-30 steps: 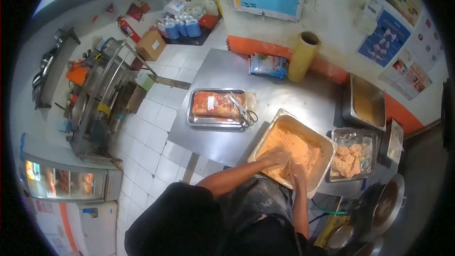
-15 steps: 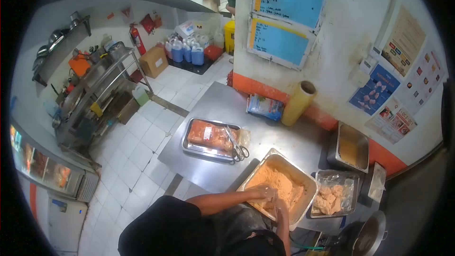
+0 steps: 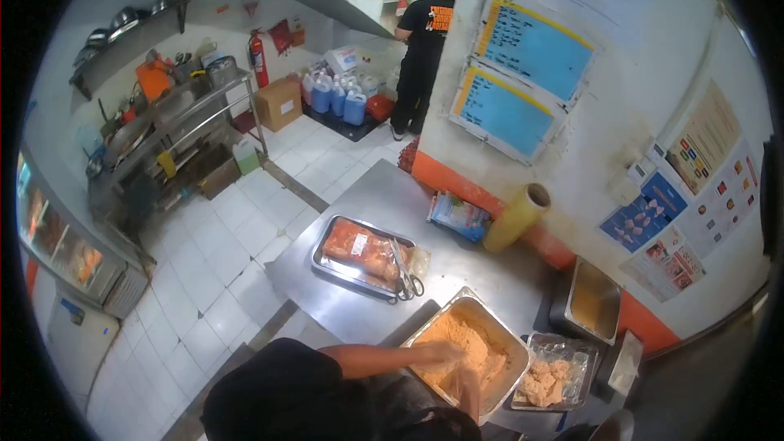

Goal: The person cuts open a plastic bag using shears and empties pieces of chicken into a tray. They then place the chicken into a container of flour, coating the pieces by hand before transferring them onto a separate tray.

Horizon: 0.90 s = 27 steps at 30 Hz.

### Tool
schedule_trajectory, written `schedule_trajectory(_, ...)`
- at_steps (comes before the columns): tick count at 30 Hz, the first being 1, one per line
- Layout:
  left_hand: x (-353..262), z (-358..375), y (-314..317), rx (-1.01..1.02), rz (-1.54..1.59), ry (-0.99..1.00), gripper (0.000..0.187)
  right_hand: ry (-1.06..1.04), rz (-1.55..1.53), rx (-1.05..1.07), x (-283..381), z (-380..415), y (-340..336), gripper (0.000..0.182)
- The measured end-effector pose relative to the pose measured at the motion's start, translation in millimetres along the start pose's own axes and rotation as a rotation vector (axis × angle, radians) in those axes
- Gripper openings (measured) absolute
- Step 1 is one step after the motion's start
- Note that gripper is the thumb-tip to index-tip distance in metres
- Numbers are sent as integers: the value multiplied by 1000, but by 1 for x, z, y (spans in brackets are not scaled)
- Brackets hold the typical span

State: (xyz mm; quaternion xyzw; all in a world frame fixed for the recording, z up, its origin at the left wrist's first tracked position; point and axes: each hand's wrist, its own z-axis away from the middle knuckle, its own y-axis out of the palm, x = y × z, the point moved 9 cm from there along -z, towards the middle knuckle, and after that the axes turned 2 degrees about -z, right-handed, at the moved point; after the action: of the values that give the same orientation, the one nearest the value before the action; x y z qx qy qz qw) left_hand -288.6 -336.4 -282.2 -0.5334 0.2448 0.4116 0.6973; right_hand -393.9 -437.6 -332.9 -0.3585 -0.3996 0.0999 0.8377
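Note:
Both my hands are down in a deep metal pan (image 3: 498, 322) of orange-tinted breading flour (image 3: 459, 330) at the table's near edge. My left hand (image 3: 442, 356) reaches in from the left, low over the flour. Close by, on the near side, my right hand (image 3: 466, 382) dips into the same flour. Flour coats the hands and the fingers are blurred, so whether anything is in them cannot be made out. Right of the pan, a lined metal tray (image 3: 578, 377) bears coated lumps, apparently breaded chicken pieces (image 3: 542, 382).
On the steel table (image 3: 371, 196), a tray (image 3: 320, 265) carries a packed block of reddish meat (image 3: 355, 247) with scissors (image 3: 403, 282). Along the wall stand a yellow roll (image 3: 518, 217), plastic packets (image 3: 460, 216) and a pan of yellowish liquid (image 3: 590, 307). A person (image 3: 425, 49) stands beyond the wall.
The view has shifted, and the person in black has come into sight behind the wall. My hands, close together before, now lie lower in the flour and slightly apart.

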Motion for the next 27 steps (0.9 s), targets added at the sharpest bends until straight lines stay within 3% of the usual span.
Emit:
schedule_trajectory(2, 14, 3, -22, -72, 285, -213, 58, 50, -97, -21, 13, 1, -14, 63)
schedule_trajectory(3, 23, 2, -11, -75, 294, -215, 58, 83, -125, -48, 26, 10, -29, 63)
schedule_trajectory(5, 66, -1, 3, -450, 1043, 72, 57, 133, -123, -91, 48, 34, -51, 63)
schedule_trajectory(6, 91, -15, 10, -439, 1055, 59, 57, 151, -121, -82, 24, 30, -46, 63)
schedule_trajectory(8, 119, -48, 35, -147, 614, -20, 59, 27, 297, 26, -23, 12, -29, 69)
schedule_trajectory(9, 111, -44, 41, -119, 627, -30, 59, -63, 337, 64, -9, 26, -20, 75)
schedule_trajectory(11, 51, -18, 36, 161, -240, -27, 62, -217, 303, 11, 5, 22, 8, 79)
schedule_trajectory(12, -21, 32, -17, 274, -195, -174, 60, -177, 202, 15, 6, 13, 18, 77)
schedule_trajectory(13, 15, 7, 9, -107, -152, 278, 58, -94, 16, 24, 14, -1, 21, 74)
schedule_trajectory(15, 91, -35, 32, -258, 312, 324, 57, 105, -403, 38, 20, -1, 13, 70)
schedule_trajectory(16, 37, 0, -26, -208, 340, -273, 49, 186, -544, 41, 18, -4, 6, 68)
schedule_trajectory(17, 69, -23, -14, -441, 442, 24, 47, 210, -610, -42, 40, 11, -25, 73)
schedule_trajectory(18, 51, -15, -26, -358, 426, -208, 40, 224, -432, 134, -3, -6, -14, 79)
schedule_trajectory(20, 100, -43, 22, 119, -25, -150, 62, 250, -496, 198, -48, -11, -7, 80)
schedule_trajectory(21, 80, -39, 21, 153, -25, -143, 62, 207, -177, 79, -49, -13, -25, 78)
schedule_trajectory(22, 52, -23, 3, 144, -348, -217, 61, 166, 141, -27, -42, -5, -38, 75)
schedule_trajectory(23, 36, -15, -9, 121, -676, -274, 61, 135, 72, 49, -2, 15, -39, 70)
schedule_trajectory(24, 33, -12, 6, 142, -679, -257, 61, 98, 6, 118, 41, 29, -38, 67)
schedule_trajectory(26, -4, -2, -6, -306, -196, 50, 41, -56, -65, 100, -7, -25, 49, 72)
schedule_trajectory(27, -16, -3, -15, -296, -199, 59, 41, -47, -71, 92, 0, -24, 34, 72)
